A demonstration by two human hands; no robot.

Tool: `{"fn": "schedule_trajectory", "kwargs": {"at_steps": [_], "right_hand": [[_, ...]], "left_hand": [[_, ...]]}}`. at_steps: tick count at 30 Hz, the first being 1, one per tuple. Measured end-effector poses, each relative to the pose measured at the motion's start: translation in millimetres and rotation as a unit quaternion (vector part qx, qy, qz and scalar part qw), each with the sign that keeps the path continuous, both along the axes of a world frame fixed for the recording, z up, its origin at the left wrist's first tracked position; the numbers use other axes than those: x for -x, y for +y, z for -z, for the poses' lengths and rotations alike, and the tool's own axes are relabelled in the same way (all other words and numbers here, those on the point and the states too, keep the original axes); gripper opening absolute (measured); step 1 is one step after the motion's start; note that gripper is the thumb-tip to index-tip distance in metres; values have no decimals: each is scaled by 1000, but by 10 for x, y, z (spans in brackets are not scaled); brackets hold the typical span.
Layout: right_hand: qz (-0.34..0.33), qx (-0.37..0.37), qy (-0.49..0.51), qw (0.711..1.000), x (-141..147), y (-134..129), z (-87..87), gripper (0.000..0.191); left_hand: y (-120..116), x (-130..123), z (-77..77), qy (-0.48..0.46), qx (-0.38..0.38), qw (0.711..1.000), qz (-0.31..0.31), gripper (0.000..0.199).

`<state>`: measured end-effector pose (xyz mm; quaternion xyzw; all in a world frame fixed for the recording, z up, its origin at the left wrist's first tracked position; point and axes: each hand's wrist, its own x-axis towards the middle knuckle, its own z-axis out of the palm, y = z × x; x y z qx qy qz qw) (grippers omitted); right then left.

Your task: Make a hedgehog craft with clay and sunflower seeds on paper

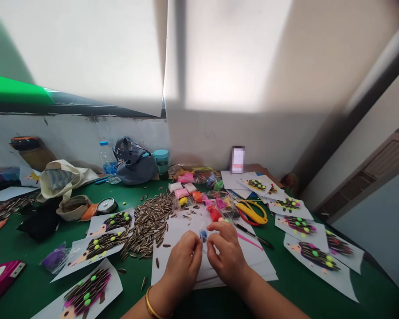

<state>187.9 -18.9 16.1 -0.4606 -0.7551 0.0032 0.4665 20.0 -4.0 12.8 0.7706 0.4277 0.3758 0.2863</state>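
Note:
My left hand (185,260) and my right hand (226,253) are side by side over a stack of white paper (219,282), both with fingers closed in a pinch. Between them is a small clear bag of blue clay (203,236), its edges gripped by my fingertips and partly hidden by them. A yellow bangle is on my left wrist. Left of the paper lies a heap of striped sunflower seeds (151,221). Just beyond my hands are several packets of coloured clay (181,193), a black pen (252,234) and yellow-handled scissors (252,212).
Hedgehog pictures made of seeds and clay lie on the left (88,290) and right (314,254) of the green table (136,294). Along the wall stand a water bottle (109,161), a blue bag (133,164), a teal-lidded cup (162,164) and a phone (238,159).

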Motion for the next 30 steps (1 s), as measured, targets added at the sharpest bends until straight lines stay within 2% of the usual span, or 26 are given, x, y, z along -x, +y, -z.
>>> {"fn": "schedule_trajectory", "kwargs": {"at_steps": [4,7,10,12,13,17,18,20,22,26,30], "right_hand": [[41,2,32,999,-29,21,-9,14],[18,9,38,999,-25,14,2,13],[-17,22,25,999,-17,5,14,10],[-36,21,24,999,-30,14,26,3],[-41,19,32,998,-46,25,37,8],[-50,55,58,996,-137,95,122,66],[-56,80,61,993,-158,111,150,72],[-67,129,75,986,-185,135,204,68],[-66,151,99,981,-191,143,238,55],[-63,132,130,981,-174,137,216,39],[-114,126,131,977,-167,142,146,27]], "left_hand": [[-11,-3,-29,24,-14,999,-29,16],[20,4,-14,-19,5,999,-37,14],[65,8,13,-105,71,991,-41,13],[93,6,19,-167,134,976,-43,15],[105,4,15,-199,166,965,-43,18],[138,-8,-29,-323,251,911,-49,32],[144,-9,-39,-346,255,901,-49,34],[155,-5,-46,-367,251,895,-45,32],[165,6,-39,-354,240,903,-35,25],[186,27,-4,-270,191,944,-13,17],[190,23,13,-211,152,966,-7,22]]}}
